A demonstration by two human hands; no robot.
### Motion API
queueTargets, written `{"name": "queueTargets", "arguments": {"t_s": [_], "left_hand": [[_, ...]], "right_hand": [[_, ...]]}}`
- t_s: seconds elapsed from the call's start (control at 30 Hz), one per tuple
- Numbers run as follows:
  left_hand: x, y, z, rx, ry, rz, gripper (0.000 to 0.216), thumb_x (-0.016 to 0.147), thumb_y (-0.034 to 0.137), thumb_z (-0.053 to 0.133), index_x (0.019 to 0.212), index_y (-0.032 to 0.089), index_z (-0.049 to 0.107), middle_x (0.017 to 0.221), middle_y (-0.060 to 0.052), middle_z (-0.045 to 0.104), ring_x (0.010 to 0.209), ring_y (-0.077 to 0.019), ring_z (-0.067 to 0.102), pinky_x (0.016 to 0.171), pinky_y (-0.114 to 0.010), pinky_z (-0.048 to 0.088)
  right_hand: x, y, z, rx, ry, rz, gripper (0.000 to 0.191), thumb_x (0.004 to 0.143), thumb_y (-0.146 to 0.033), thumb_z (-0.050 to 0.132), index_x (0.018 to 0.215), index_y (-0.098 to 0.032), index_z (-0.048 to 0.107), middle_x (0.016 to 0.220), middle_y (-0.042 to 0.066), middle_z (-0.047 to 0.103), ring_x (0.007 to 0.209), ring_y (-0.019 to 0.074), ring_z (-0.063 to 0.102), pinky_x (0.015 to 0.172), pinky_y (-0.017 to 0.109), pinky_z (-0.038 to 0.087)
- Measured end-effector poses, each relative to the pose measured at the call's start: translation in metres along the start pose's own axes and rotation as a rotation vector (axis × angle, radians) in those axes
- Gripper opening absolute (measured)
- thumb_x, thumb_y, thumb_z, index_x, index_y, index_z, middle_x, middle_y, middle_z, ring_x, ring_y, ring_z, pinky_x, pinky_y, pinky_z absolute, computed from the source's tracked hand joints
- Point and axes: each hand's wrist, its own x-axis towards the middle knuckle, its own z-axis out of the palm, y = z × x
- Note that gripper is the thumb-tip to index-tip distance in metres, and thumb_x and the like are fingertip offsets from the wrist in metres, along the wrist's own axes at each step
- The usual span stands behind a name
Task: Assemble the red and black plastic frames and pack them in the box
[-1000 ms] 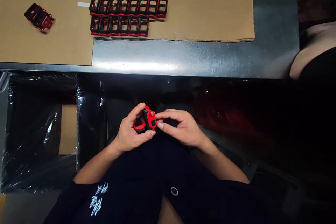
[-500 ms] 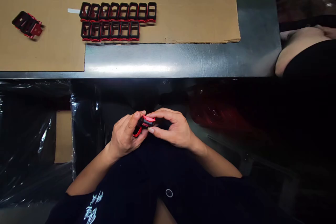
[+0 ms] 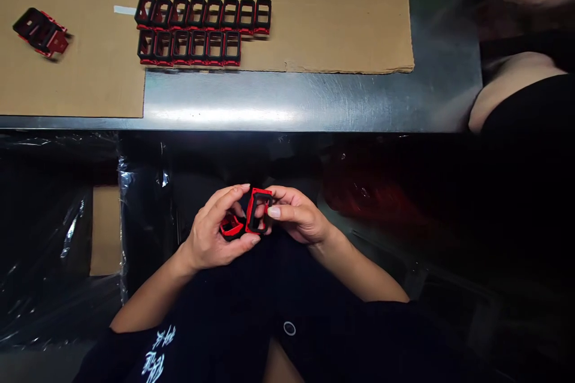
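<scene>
Item one: a rectangular plastic frame (image 3: 258, 210), black inside with a red outer edge, open at the centre, standing near upright with its long side running away from you. Your right fingers (image 3: 281, 210) press against its right side.

Item two: a smaller angled red-and-black piece (image 3: 232, 225), tilted and lying just left of the frame, cupped by your left hand (image 3: 211, 233), whose fingers curl over above it.

The two items touch or nearly touch; you cannot tell from this view whether they are joined. Both are held above your dark lap.
</scene>
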Motion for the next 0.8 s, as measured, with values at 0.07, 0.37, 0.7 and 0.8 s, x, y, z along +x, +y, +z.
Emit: {"name": "queueTargets", "arguments": {"t_s": [0.07,0.37,0.7,0.8], "left_hand": [[-0.001,0.000,0.001,-0.055,-0.025,-0.071,0.083,0.083,0.029,0.079,0.156,0.024,0.039,0.138,-0.019,0.062,0.076,-0.0129,0.065,0.062,-0.026,0.061],[-0.014,-0.012,0.007,-0.178,-0.073,-0.314,0.077,0.080,0.030,0.082,0.149,0.031,0.048,0.135,-0.012,0.064,0.077,-0.0116,0.065,0.066,-0.026,0.057],[-0.020,-0.020,0.012,-0.918,-0.097,-0.806,0.073,0.081,0.054,0.078,0.140,0.018,0.054,0.095,-0.006,0.069,0.064,-0.0120,0.062,0.049,-0.021,0.051],[-0.018,-0.023,0.012,-0.998,-0.050,-0.700,0.067,0.082,0.055,0.077,0.137,0.023,0.056,0.110,-0.010,0.072,0.067,-0.0144,0.068,0.049,-0.022,0.053]], "right_hand": [[0.002,0.000,0.002,0.016,-0.002,0.042,0.030,0.072,-0.034,0.087,0.090,-0.015,0.072,0.069,0.001,0.074,0.051,0.0107,0.066,0.051,0.020,0.054],[0.003,-0.003,0.008,-0.137,0.124,-0.002,0.028,0.071,-0.037,0.088,0.079,-0.015,0.073,0.065,-0.001,0.069,0.049,0.0072,0.058,0.050,0.019,0.049],[-0.003,-0.017,0.015,-1.176,0.074,-0.606,0.016,0.092,-0.021,0.068,0.102,-0.021,0.081,0.090,0.006,0.075,0.078,0.0163,0.068,0.070,0.030,0.054],[-0.003,-0.017,0.014,-1.467,-0.047,-0.842,0.019,0.095,-0.019,0.065,0.104,-0.024,0.081,0.095,0.007,0.077,0.080,0.0185,0.068,0.069,0.032,0.054]]}}
